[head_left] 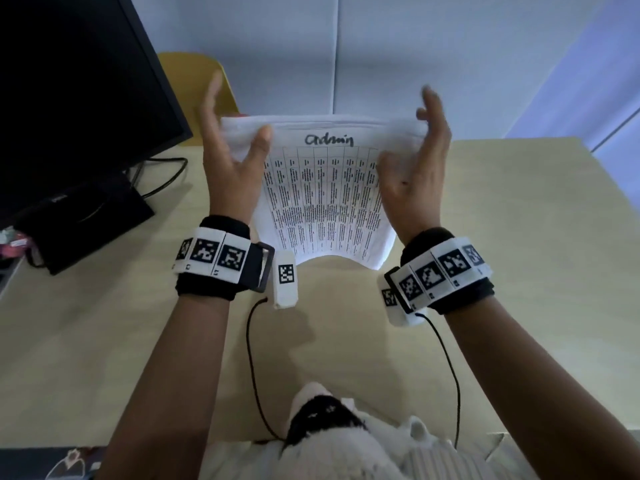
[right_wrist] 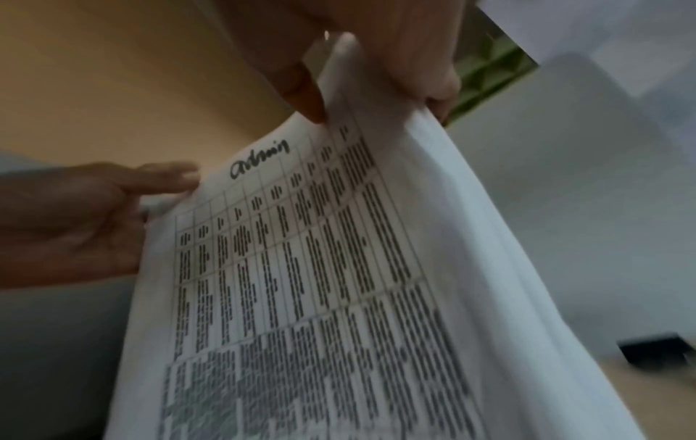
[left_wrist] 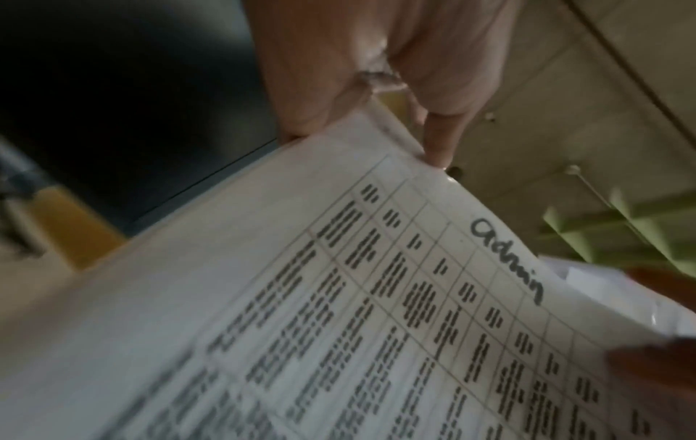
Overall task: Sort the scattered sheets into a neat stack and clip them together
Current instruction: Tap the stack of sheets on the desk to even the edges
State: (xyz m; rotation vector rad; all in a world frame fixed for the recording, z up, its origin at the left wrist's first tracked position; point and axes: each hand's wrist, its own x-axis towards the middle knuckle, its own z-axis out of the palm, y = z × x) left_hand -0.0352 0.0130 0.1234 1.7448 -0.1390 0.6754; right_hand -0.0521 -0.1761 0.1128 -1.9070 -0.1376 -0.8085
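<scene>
- Head view: the stack of sheets (head_left: pixel 322 195) stands upright above the desk (head_left: pixel 502 237), headed "Admin" in handwriting over a printed table; the left hand (head_left: pixel 232 157) holds its left edge, thumb across the front and fingers behind; the right hand (head_left: pixel 415 174) holds the right edge, fingers raised and loosely bent; a dark monitor (head_left: pixel 79 91) stands at the left.
- Left wrist view: the left hand's fingers (left_wrist: pixel 437 143) touch the stack's top corner; blurred.
- Right wrist view: the right thumb (right_wrist: pixel 301 86) and fingers pinch the stack's upper edge.
</scene>
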